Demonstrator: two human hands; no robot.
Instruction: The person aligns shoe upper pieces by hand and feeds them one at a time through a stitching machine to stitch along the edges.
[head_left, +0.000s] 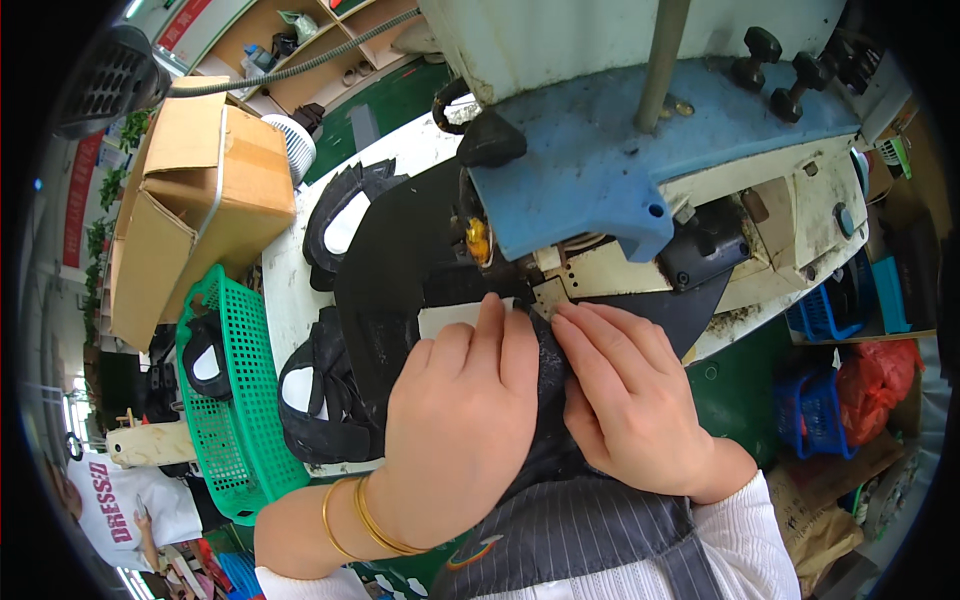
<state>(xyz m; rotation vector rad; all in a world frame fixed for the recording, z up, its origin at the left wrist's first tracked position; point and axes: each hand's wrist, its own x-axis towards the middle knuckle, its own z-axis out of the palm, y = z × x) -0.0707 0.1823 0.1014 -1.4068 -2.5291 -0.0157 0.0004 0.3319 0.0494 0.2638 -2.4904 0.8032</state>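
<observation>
A black fabric piece [549, 365] with a white backing patch [447, 318] lies at the working point of a blue and cream machine [580, 150], over a round black table plate [385, 255]. My left hand [462, 410] bends over it, fingertips pressed together on the patch's edge; its thumb is hidden. On the right side of the piece, my right hand [640, 400] pinches the edge, fingertips beside a small metal plate [549, 296]. Much of the fabric is covered by my hands. Just beyond my fingertips is the machine's head, with a yellowish part [478, 241].
Black pieces with white patches [345, 225] lie on the white tabletop at left, several stacked [325, 400] nearer me. Beside them stand a green basket [235, 400] and a cardboard box [200, 190]. Blue baskets [815, 410] and a red bag [878, 390] sit at right. Another person [125, 510] is at far left.
</observation>
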